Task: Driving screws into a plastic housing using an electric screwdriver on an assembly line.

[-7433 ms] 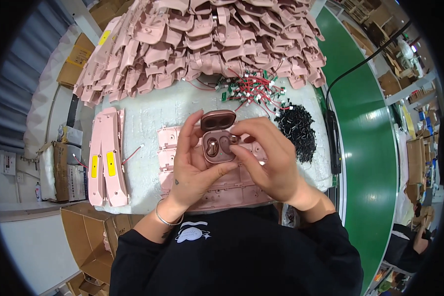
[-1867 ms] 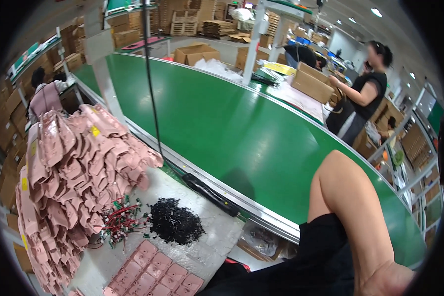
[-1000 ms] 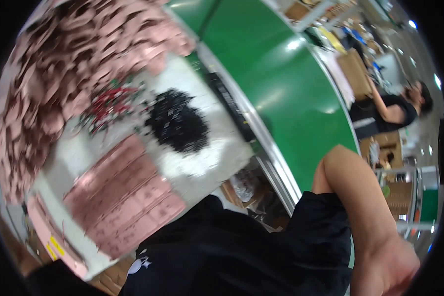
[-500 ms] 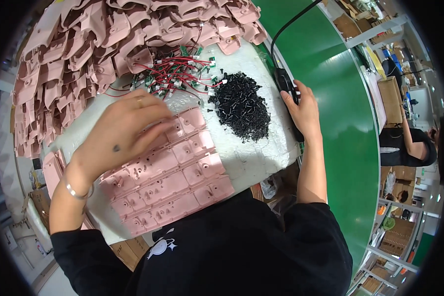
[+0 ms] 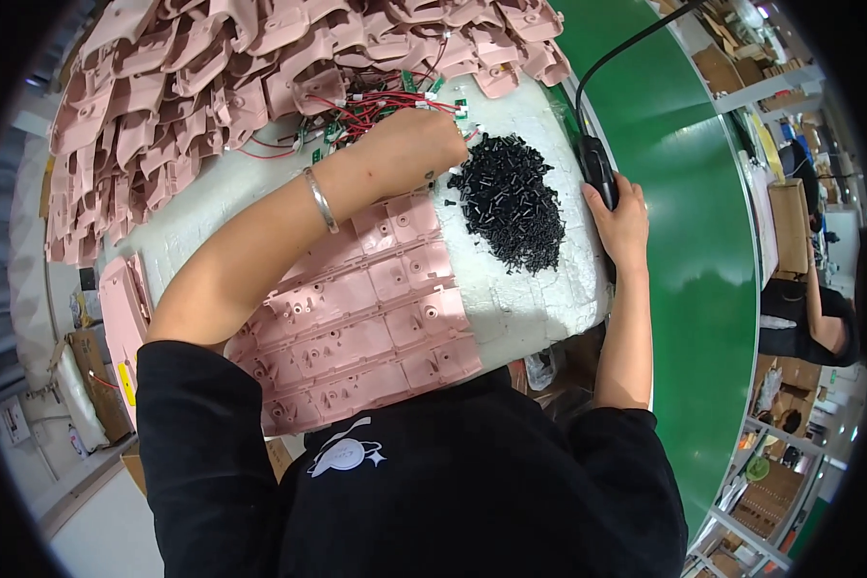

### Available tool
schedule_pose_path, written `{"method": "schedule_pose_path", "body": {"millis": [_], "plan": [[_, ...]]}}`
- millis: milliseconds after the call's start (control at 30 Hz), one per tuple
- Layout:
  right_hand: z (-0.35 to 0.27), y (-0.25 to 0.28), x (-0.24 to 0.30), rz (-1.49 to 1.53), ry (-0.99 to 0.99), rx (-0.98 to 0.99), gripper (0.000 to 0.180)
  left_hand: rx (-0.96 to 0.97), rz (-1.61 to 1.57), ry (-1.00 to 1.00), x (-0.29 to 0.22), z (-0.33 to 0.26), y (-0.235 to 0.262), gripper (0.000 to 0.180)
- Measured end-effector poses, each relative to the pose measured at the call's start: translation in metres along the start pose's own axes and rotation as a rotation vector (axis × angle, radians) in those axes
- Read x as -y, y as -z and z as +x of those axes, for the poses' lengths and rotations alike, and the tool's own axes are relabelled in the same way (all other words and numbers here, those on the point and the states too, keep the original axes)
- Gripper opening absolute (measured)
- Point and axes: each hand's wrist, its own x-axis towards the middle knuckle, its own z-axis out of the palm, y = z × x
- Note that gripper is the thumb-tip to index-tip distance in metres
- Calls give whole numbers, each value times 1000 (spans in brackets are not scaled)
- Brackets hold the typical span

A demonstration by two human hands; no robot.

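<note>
My left hand [image 5: 416,152] reaches across to the edge of a pile of black screws [image 5: 512,202], beside a tangle of small green circuit boards with red wires [image 5: 380,108]. Its fingers are curled and point down; whatever they grip is hidden by the hand. My right hand [image 5: 623,226] is closed around a black corded electric screwdriver [image 5: 597,166] at the right side of the white foam block. Under my left forearm lie several pink plastic shells [image 5: 380,318] in close rows, open side up, with screw posts showing.
A large heap of curved pink housings [image 5: 212,72] covers the far left. The white foam block [image 5: 520,313] bears the parts. A green work surface [image 5: 694,250] runs along the right, with a black cable [image 5: 636,40] over it. Another person [image 5: 809,323] is at far right.
My left hand has moved right and away, from over the pink shells to the edge of the screw pile. My right hand stays on the electric screwdriver; the view has shifted slightly.
</note>
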Motion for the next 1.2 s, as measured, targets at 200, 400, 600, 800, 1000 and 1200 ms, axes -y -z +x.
{"method": "schedule_pose_path", "body": {"millis": [200,400,600,800,1000,1200], "plan": [[-2,2,2,8,7,-19,55,-1,9,-122,4,3,-4,6],[-2,-9,3,0,68,-24,53,-329,-306,74,-14,-28,46,11],[0,-3,-12,-9,158,-83,47,-282,-618,729,-41,-132,100,14],[2,-9,-12,-66,108,-60,53,-182,-628,993,-75,-187,89,12],[1,-10,-11,-97,97,-55,55,-141,-444,966,-76,-184,65,12],[0,-10,-11,-97,85,-40,56,-121,-379,995,-78,-178,63,7]]}}
